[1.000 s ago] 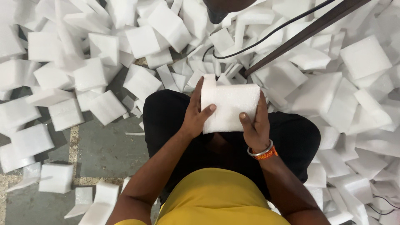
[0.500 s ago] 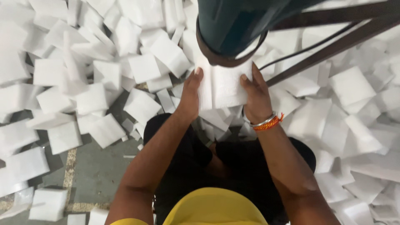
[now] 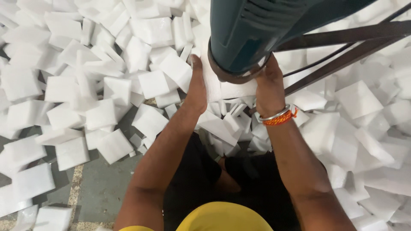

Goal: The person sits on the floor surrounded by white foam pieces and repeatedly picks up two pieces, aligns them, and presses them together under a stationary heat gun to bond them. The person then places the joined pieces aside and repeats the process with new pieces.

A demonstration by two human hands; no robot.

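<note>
**Spotter:** Head view looks down on you, seated on the grey concrete floor [image 3: 100, 188], both arms stretched forward. Your left hand [image 3: 198, 87] and right hand [image 3: 269, 85] each grip one side of a flat white rectangular foam block [image 3: 233, 89], fingers clamped on its edges.

**Checker:** Where exactly is that block?

**Spotter:** You hold it up off the floor, right under the round mouth of a dark teal machine housing [image 3: 257, 30]. The housing hides the block's upper part, so you see only its lower strip between your hands.

**Checker:** Does the block touch the machine?

**Spotter:** You cannot tell; the dark rim overlaps it from this angle.

**Checker:** What lies around you?

**Spotter:** Loose white foam pieces [image 3: 64, 90] cover the floor in a heap on your left, ahead and on your right. Two dark metal bars [image 3: 342, 47] run slantwise from the machine toward the upper right, with a thin black cable [image 3: 314, 67] between them. Your right wrist wears a silver bangle and an orange thread band [image 3: 279, 117]. Your black trousers [image 3: 252, 188] and yellow shirt [image 3: 222, 218] fill the bottom edge.
</note>
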